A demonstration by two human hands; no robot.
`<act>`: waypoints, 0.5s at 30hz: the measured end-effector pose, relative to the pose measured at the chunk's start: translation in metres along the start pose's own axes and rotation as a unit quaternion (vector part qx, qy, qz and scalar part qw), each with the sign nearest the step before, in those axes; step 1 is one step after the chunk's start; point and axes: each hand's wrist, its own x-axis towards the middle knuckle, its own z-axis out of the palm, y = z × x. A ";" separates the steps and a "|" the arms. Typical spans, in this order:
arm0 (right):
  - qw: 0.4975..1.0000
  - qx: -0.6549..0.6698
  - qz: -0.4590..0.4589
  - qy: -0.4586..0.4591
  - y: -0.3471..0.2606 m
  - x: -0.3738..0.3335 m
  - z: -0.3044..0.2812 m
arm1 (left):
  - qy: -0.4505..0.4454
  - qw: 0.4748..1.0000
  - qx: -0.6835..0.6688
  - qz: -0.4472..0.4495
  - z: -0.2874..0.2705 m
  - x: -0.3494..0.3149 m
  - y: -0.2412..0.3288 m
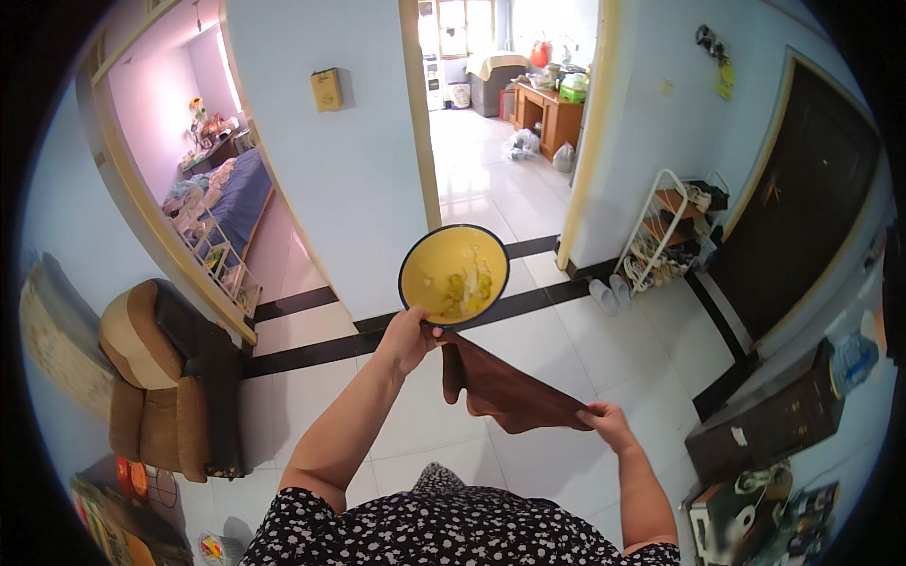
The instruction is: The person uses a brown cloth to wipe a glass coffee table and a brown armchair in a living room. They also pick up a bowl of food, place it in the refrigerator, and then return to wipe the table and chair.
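My left hand (408, 341) grips the near rim of a yellow bowl (439, 259) with a dark blue edge. The bowl is tipped so its inside faces me, and yellowish-green and pale pieces lie in it. A brown cloth (510, 389) is stretched below the bowl, one end of it by my left fingers; whether they also pinch it I cannot tell. At its other end, lower right, my right hand (609, 424) is closed on the cloth's corner.
A brown armchair (151, 382) stands at the left. Ahead, a doorway leads to a bright room with a wooden desk (549, 118). On the right are a shoe rack (670, 226), white slippers (609, 294), a dark door (802, 198) and a dark cabinet (769, 420).
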 end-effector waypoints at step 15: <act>0.914 0.401 0.008 -0.058 -0.179 0.414 0.100 | 0.012 0.999 -0.047 -0.020 0.069 0.395 0.039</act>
